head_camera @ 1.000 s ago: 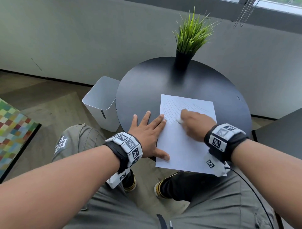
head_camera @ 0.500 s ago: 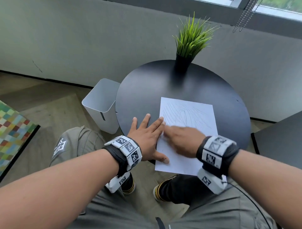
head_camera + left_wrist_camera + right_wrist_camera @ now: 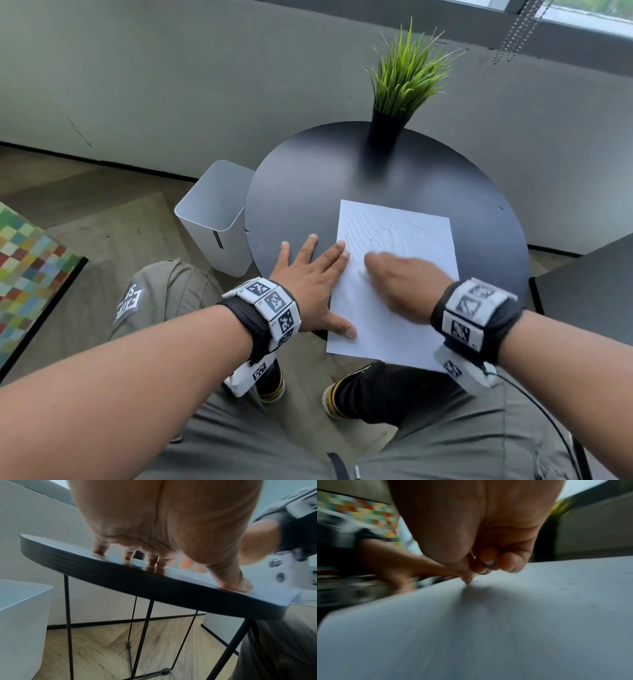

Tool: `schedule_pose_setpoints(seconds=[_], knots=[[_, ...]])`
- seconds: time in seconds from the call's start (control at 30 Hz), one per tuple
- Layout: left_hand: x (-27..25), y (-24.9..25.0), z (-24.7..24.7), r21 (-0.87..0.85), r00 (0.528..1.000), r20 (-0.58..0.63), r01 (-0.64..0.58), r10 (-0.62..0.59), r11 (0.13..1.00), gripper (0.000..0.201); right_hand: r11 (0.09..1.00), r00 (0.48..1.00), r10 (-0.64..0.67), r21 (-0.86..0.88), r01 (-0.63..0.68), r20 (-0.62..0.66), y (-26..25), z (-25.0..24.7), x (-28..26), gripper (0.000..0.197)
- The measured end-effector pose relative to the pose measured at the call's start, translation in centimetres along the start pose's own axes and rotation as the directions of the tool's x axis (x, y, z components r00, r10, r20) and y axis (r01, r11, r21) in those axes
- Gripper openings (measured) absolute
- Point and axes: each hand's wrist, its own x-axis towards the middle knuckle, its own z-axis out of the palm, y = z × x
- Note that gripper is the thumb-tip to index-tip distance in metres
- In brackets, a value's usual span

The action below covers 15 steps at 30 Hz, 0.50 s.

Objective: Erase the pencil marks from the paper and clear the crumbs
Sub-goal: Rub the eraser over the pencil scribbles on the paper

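Observation:
A white sheet of paper (image 3: 407, 240) with faint curved pencil lines lies on the round black table (image 3: 308, 178). My left hand (image 3: 308, 274) lies flat, fingers spread, pressing the paper's left edge, its thumb (image 3: 240, 585) on the sheet. My right hand (image 3: 394, 277) is curled over the middle of the paper (image 3: 488, 628), blurred by motion. Its fingertips (image 3: 467, 578) pinch a small pale eraser (image 3: 362, 273) against the sheet; the eraser is mostly hidden.
A potted grass plant (image 3: 400, 85) stands at the table's far edge. A white bin (image 3: 215, 219) stands on the floor left of the table. A dark tabletop (image 3: 589, 274) is at the right. My knees are under the table's near edge.
My right hand slid toward me and left down the paper, then back up a little, rubbing across the pencil lines. The left hand has stayed put.

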Motion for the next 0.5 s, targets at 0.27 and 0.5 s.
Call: schedule_pose_setpoints(seconds=[0.27, 0.5], knots=[[0.0, 0.2, -0.3, 0.0, 1.0, 0.005, 0.008, -0.008, 1.0, 0.136, 0.992, 0.993, 0.121, 0.029, -0.121, -0.001, 2.6, -0.9, 0.1, 0.018], [0.7, 1.2, -3.0, -0.043, 0.997, -0.069, 0.031, -0.034, 0.999, 0.111, 0.993, 0.995, 0.096, 0.063, -0.096, 0.006, 1.4, 0.0, -0.7, 0.022]])
